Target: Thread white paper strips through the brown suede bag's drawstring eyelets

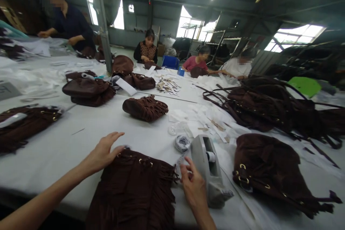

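Observation:
A dark brown fringed bag (pixel 134 187) with gold eyelets lies in front of me at the table's near edge. My left hand (pixel 106 152) is at its upper left corner, fingers stretched out and thumb at the rim. To the right of the bag, my right hand (pixel 194 183) hovers between the fringe and a grey tape dispenser (pixel 201 147), fingers loosely bent and apart. I make out nothing held in it. Behind the dispenser sits a coil of pale tape or cord (pixel 182 143).
Another brown bag (pixel 266 165) lies at right, a dark strapped pile (pixel 269 104) behind it. Further brown bags include a fringed one (pixel 145 108) mid-table and one at left (pixel 29 124). Paper scraps (pixel 168 85) lie farther back. Several people work across the table; a metal post (pixel 101 21) rises at left.

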Tool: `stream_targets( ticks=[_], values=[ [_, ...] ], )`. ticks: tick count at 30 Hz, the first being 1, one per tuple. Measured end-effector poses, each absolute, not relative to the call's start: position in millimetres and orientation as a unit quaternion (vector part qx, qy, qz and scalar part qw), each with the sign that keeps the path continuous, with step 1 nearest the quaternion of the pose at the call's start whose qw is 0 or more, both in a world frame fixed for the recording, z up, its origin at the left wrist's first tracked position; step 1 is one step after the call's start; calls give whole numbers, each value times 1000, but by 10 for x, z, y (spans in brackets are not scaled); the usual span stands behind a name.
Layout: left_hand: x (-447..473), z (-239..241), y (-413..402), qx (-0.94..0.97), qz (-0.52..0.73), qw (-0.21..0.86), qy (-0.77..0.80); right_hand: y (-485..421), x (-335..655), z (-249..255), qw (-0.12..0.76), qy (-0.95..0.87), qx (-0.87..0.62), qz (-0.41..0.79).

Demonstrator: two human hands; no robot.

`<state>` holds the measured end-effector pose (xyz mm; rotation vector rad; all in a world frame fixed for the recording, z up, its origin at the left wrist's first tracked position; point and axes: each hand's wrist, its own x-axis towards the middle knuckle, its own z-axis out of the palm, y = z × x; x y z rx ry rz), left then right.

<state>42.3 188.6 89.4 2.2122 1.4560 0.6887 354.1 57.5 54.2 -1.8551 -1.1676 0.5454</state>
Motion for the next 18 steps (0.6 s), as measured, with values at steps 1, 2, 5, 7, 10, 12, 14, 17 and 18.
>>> stream_targets(
  ticks=[1, 2, 5, 7, 10, 12, 14, 17, 18],
  values=[
    [471, 997, 1819, 781, 284, 185, 525, 617, 3599, 562, 422, -453, -762, 188],
    [543, 1126, 1748, 767, 309, 185, 531, 682, 3645, 577, 406, -445, -783, 154],
    [861, 1486, 1575, 756, 324, 251, 510, 987, 3698, 573, 335, -434, -832, 87],
    [1092, 1570, 1527, 770, 306, 287, 481, 1218, 3684, 532, 305, -417, -853, 73],
    [1346, 1452, 1537, 810, 225, 296, 453, 1478, 3679, 464, 291, -392, -870, 69],
    [1424, 1308, 1551, 849, 134, 278, 428, 1560, 3719, 432, 294, -394, -867, 76],
    [1442, 1180, 1545, 880, 46, 248, 403, 1582, 3782, 407, 304, -414, -852, 97],
    [1414, 1050, 1516, 894, -1, 217, 393, 1561, 3852, 376, 322, -464, -812, 145],
    [1400, 1022, 1508, 893, 5, 220, 393, 1554, 3859, 371, 328, -482, -797, 159]
  ],
)
